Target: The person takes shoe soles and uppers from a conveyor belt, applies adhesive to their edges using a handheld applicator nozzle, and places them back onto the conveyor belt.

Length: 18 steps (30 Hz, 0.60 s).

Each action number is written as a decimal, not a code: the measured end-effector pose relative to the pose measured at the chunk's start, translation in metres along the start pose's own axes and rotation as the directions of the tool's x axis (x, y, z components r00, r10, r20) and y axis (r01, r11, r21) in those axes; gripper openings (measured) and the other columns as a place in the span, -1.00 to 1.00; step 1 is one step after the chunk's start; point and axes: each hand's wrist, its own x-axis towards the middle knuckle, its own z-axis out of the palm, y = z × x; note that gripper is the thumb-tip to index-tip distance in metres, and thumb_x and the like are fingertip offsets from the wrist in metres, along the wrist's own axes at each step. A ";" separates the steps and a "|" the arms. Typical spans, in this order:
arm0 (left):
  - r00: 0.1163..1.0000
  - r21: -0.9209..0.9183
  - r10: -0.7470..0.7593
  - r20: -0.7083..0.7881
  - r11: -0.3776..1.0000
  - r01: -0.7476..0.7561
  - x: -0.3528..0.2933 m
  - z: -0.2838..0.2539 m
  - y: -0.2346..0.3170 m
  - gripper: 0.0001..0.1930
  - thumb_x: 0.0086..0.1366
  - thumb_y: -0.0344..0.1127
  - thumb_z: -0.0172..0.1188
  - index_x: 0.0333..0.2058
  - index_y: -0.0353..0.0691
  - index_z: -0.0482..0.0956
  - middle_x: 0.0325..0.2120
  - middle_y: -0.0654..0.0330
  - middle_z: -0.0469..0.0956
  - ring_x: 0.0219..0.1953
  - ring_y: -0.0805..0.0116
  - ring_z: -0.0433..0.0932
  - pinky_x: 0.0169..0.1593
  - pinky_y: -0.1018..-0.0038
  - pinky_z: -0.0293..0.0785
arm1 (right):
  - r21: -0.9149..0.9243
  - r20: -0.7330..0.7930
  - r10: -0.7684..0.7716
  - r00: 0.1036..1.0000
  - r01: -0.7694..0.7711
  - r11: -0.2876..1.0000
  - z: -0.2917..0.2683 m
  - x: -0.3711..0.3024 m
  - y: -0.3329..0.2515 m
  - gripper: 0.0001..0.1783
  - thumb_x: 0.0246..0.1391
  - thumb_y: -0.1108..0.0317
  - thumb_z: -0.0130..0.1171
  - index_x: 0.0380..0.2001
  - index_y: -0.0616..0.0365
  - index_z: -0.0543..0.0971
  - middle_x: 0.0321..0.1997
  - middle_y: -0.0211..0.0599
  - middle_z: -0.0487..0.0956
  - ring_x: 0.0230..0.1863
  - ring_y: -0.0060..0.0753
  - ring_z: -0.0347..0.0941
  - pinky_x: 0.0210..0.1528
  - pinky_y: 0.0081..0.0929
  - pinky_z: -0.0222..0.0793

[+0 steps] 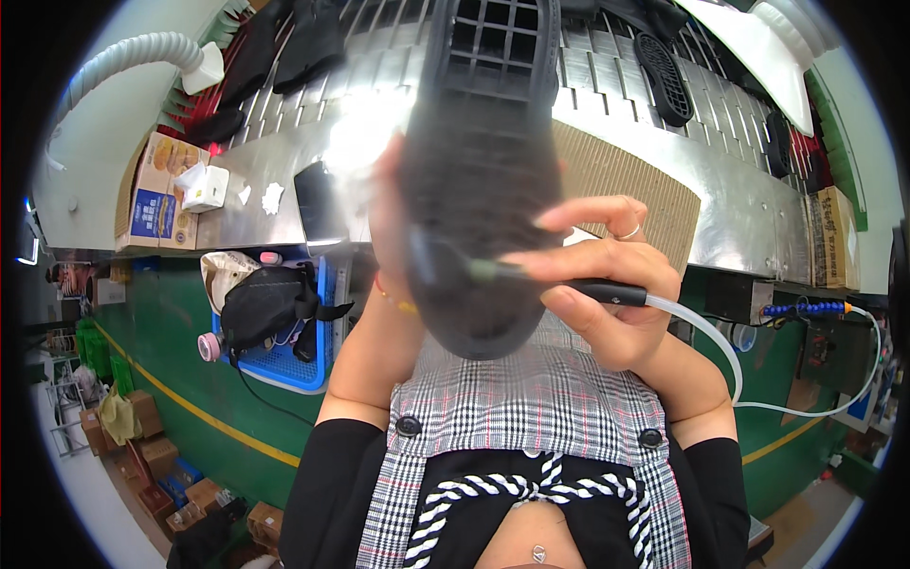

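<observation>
A black shoe sole (479,180) is held up close in front of me, its open grid at the far end and its rounded end toward me. Part of it is smeared by motion. My left hand (387,223) grips the sole along its left edge, with most of the fingers hidden behind it. In my right hand (611,275) is a black pen-shaped brush (611,292), pinched between thumb and fingers. Its blurred greenish tip lies over the sole's face; whether it touches cannot be made out. A clear tube (706,332) runs from the brush's back end.
Behind the sole, a slatted metal conveyor (592,81) carries several dark pieces, including another black sole (664,81). Corrugated cardboard (654,185) lies on the metal table. At left are a tissue pack (204,190), a carton (156,190), a blue basket (284,370) and a hose (123,62).
</observation>
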 end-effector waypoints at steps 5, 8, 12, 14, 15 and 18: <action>0.999 -0.025 -0.004 0.053 1.000 0.006 0.004 0.002 0.006 -0.23 0.46 0.26 -0.29 0.38 -0.24 0.18 0.19 -0.24 0.40 0.23 -0.34 0.40 0.10 -0.15 0.59 | 0.075 0.085 0.034 0.996 -0.040 0.996 -0.004 -0.003 -0.005 -0.79 -0.06 0.33 0.38 -0.30 0.10 0.74 -0.24 -0.42 0.77 0.04 -0.33 0.51 0.17 -0.35 0.14; 0.997 0.140 0.023 -0.070 0.990 -0.013 0.005 0.005 0.010 -0.20 0.45 0.29 -0.32 0.38 -0.27 0.18 0.18 -0.31 0.39 0.20 -0.33 0.43 0.08 -0.16 0.59 | 0.084 0.149 0.033 0.988 -0.046 0.995 -0.009 -0.004 -0.008 -0.78 0.00 0.27 0.33 -0.32 0.17 0.72 -0.23 -0.26 0.77 0.03 -0.30 0.43 0.19 -0.40 0.26; 0.976 0.369 0.108 -0.189 0.929 -0.032 0.006 0.009 0.013 -0.18 0.44 0.31 -0.33 0.36 -0.29 0.22 0.15 -0.35 0.41 0.15 -0.29 0.49 0.04 -0.16 0.62 | 0.117 0.194 0.048 0.980 -0.072 0.991 -0.015 -0.004 -0.010 -0.78 -0.04 0.28 0.37 -0.32 0.14 0.73 -0.24 -0.32 0.77 -0.01 -0.34 0.46 0.16 -0.41 0.20; 0.976 0.350 0.101 -0.195 0.936 -0.027 0.007 0.010 0.013 -0.19 0.44 0.31 -0.33 0.34 -0.30 0.24 0.14 -0.35 0.42 0.13 -0.27 0.52 0.01 -0.16 0.63 | 0.146 0.209 0.073 0.975 -0.104 0.984 -0.017 -0.004 -0.010 -0.78 -0.10 0.33 0.42 -0.31 0.10 0.75 -0.24 -0.44 0.77 -0.03 -0.37 0.50 0.17 -0.39 0.11; 0.981 0.317 0.072 -0.178 0.948 -0.012 0.007 0.011 0.012 -0.19 0.44 0.30 -0.32 0.34 -0.30 0.25 0.14 -0.35 0.43 0.12 -0.27 0.53 0.01 -0.16 0.63 | 0.156 0.234 0.082 0.969 -0.120 0.980 -0.019 -0.003 -0.009 -0.78 -0.10 0.32 0.42 -0.31 0.10 0.75 -0.24 -0.44 0.77 -0.03 -0.38 0.50 0.17 -0.40 0.10; 0.991 0.216 0.020 -0.133 0.976 0.009 0.008 0.009 0.011 -0.21 0.45 0.27 -0.31 0.33 -0.32 0.26 0.14 -0.34 0.44 0.09 -0.25 0.56 -0.01 -0.14 0.65 | 0.217 0.292 0.048 0.955 -0.115 0.969 -0.025 0.003 -0.002 -0.77 -0.08 0.32 0.44 -0.31 0.12 0.76 -0.26 -0.42 0.76 -0.07 -0.40 0.50 0.11 -0.43 0.21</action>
